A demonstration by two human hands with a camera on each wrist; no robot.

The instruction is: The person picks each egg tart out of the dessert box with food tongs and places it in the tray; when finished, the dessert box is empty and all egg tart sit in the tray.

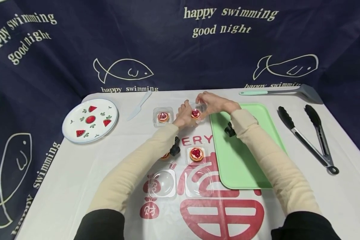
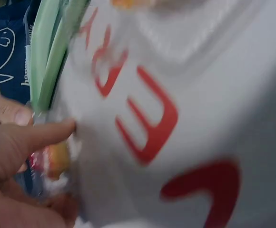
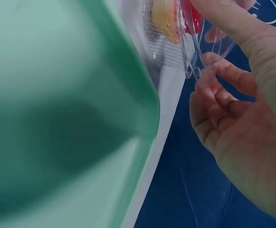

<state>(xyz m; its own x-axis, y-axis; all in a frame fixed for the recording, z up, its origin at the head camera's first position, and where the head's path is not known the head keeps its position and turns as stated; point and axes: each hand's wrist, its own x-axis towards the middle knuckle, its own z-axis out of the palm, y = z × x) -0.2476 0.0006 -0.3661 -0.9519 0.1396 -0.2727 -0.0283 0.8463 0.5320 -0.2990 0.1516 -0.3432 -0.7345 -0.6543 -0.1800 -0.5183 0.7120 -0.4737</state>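
A small fruit tart [image 1: 195, 113] with red topping sits in a clear plastic box [image 3: 169, 47] at the back middle of the table, between both hands. My left hand [image 1: 185, 115] grips the box from the left; in the left wrist view its fingers lie around the clear walls. My right hand [image 1: 214, 103] pinches the clear lid [image 3: 217, 45] at its edge, over the red topping. Left of them another tart [image 1: 163, 116] rests in its own clear box. Nearer, one tart [image 1: 196, 154] sits in a clear box, and another [image 1: 166, 156] is partly hidden by the left wrist.
Two clear plastic containers [image 1: 162, 183] stand in front. A green tray [image 1: 246, 160] lies under the right forearm, with tongs [image 1: 313, 143] and a spatula [image 1: 288, 91] beyond it. On the left are a watermelon-patterned plate [image 1: 100, 116] and a pale plastic knife [image 1: 140, 105].
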